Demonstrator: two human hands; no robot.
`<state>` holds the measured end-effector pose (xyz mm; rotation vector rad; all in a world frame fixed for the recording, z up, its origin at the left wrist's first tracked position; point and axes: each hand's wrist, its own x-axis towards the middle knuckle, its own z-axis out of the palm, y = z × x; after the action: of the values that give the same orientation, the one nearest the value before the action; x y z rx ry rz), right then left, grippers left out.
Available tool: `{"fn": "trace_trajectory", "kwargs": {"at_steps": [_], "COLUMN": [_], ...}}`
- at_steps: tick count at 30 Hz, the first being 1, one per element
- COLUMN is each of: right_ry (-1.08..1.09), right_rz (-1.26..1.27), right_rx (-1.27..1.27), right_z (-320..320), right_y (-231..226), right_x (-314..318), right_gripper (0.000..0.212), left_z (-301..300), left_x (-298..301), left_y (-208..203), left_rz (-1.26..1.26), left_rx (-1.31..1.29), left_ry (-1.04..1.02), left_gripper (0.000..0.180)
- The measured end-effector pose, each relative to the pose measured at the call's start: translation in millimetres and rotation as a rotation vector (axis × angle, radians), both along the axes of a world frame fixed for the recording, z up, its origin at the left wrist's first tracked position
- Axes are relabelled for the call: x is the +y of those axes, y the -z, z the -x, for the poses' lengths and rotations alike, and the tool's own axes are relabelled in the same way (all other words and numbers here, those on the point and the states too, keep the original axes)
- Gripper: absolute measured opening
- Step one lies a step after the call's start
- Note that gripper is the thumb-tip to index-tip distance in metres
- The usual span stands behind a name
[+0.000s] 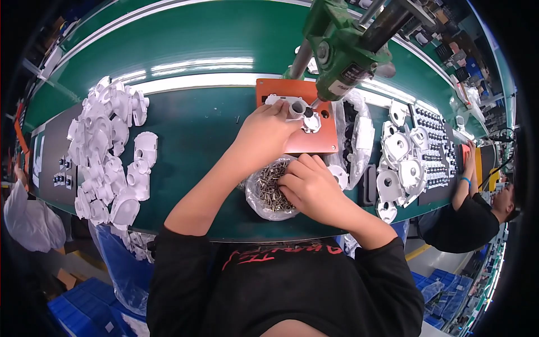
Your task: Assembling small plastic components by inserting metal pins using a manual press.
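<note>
My left hand (266, 130) grips a white plastic housing (312, 123) that lies on an orange fixture plate (310, 145). A grey round collar and a small black piece show in the housing; my fingers cover part of it. Just above it, the tip of a green press-like machine (347, 59) points down at the housing. With curled fingers, my right hand (312, 182) reaches into a plastic-lined bowl of screws (269, 191). Its fingertips are hidden, so what they pinch cannot be made out.
White plastic parts (104, 149) are heaped on the left, more white housings (400, 163) on the right. Beyond those, rows of small black parts (435, 149) lie on a dark mat. A clear plastic bag (361, 137) stands beside the fixture. Another person (477, 210) works at the far right.
</note>
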<state>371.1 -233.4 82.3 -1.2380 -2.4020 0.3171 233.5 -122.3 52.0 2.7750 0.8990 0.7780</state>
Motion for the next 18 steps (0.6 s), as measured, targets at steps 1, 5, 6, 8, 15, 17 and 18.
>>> {"fn": "trace_trajectory", "kwargs": {"at_steps": [1,5,6,8,15,17,18], "right_ry": [0.001,0.009,0.011,-0.010,-0.039,-0.032,-0.029], "right_rz": [0.000,0.013,0.021,0.090,0.209,0.130,0.052], "right_rx": [0.000,0.044,0.083,0.135,0.249,0.143,0.038], "right_z": [-0.2,-2.9,-4.4,-9.2,-18.8,-8.6,-5.1], "right_y": [1.3,3.4,2.9,0.0,-4.9,-2.1,-1.2], "right_x": [0.2,1.4,1.9,5.8,16.2,10.0,7.9], "right_gripper": [0.013,0.012,0.011,0.012,0.018,0.018,0.018], "left_z": [-0.3,-1.9,-2.6,-2.1,-0.9,-2.7,-3.7], "left_x": [-0.4,-0.5,-0.6,-0.3,-0.7,-0.5,0.0], "left_y": [0.6,1.1,0.6,1.0,0.4,0.7,2.1], "left_rz": [0.020,0.018,0.015,0.014,0.030,0.040,-0.010], "left_rx": [0.008,0.007,0.004,0.002,0.028,0.034,0.010], "left_ry": [-0.006,-0.008,-0.004,-0.005,-0.014,-0.004,-0.008], "left_gripper": [0.027,0.028,0.028,0.028,0.029,0.029,0.027]}}
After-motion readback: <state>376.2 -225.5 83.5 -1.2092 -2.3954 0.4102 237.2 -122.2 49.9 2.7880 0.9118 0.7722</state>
